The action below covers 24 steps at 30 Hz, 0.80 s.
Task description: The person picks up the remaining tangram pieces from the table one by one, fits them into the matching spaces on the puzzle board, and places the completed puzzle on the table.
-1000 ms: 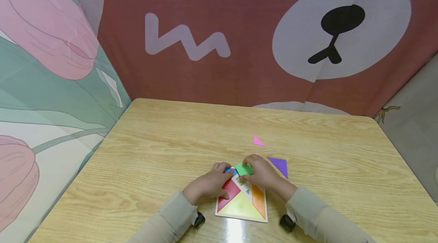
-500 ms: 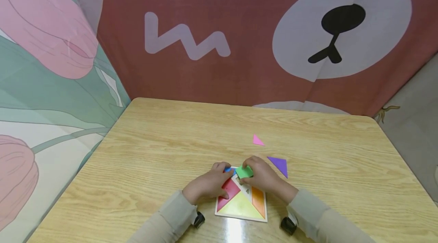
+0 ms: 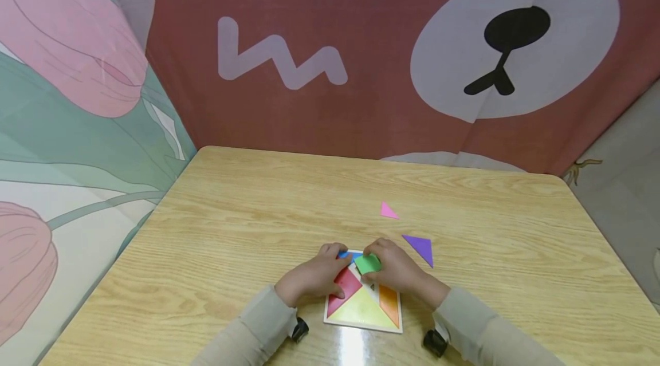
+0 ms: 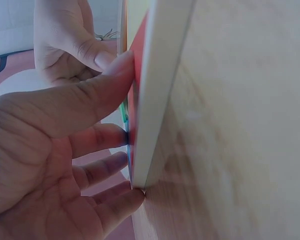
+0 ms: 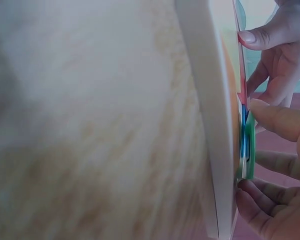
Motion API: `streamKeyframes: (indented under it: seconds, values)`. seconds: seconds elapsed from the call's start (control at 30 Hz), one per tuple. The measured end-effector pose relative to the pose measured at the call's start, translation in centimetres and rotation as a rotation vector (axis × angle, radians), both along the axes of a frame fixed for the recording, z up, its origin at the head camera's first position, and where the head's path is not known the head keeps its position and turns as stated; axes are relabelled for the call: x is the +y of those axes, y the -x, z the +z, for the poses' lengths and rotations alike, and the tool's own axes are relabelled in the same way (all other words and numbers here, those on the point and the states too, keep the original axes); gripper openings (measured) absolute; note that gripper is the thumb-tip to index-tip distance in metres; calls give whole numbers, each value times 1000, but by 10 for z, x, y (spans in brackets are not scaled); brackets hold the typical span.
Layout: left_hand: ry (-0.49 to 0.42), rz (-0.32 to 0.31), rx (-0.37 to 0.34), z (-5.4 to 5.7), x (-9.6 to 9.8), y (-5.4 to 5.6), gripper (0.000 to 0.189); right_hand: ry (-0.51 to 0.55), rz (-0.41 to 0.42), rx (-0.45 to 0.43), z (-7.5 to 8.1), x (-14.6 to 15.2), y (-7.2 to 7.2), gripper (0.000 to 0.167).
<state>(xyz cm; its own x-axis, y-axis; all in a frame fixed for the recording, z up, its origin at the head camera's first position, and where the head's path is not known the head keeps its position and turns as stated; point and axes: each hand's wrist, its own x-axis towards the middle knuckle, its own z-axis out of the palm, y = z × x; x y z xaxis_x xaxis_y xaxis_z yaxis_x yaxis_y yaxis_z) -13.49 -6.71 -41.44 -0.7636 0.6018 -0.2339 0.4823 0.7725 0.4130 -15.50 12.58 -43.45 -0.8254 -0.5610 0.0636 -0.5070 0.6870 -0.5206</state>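
Observation:
A white-rimmed tangram tray lies on the table with coloured pieces in it. My left hand rests on its left side, thumb on the red piece and fingertips on the blue piece. In the left wrist view, the little finger touches the tray's side wall. My right hand pinches a green square piece between thumb and fingers, over the tray's upper part. The right wrist view shows the green piece edge-on, close over the tray's face.
A yellow triangle and an orange piece sit in the tray. On the table, a purple triangle lies beyond the right hand, and a small pink triangle farther back. A printed cloth hangs behind the table's far edge.
My right hand has drawn the green square slightly down and toward me, covering more of the bare slot. More of the blue piece shows. The left hand has stayed in place.

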Motion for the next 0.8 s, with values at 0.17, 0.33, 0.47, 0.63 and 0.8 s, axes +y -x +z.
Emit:
streamKeyframes:
  seconds: [0.17, 0.33, 0.47, 0.63, 0.8]
  values:
    - [3, -5, 7, 0, 0, 0, 66, -2, 25, -3, 0, 0, -1, 38]
    - [8, -5, 10, 0, 0, 0, 66, 8, 40, -14, 0, -1, -2, 39]
    - [6, -2, 9, -1, 0, 1, 66, 25, 59, -19, -1, -2, -3, 38]
    - [7, -2, 5, -2, 0, 1, 67, 35, 83, -11, -2, -2, -3, 36]
    - [5, -2, 5, -2, 0, 1, 67, 36, 102, -8, -3, -3, -3, 36]
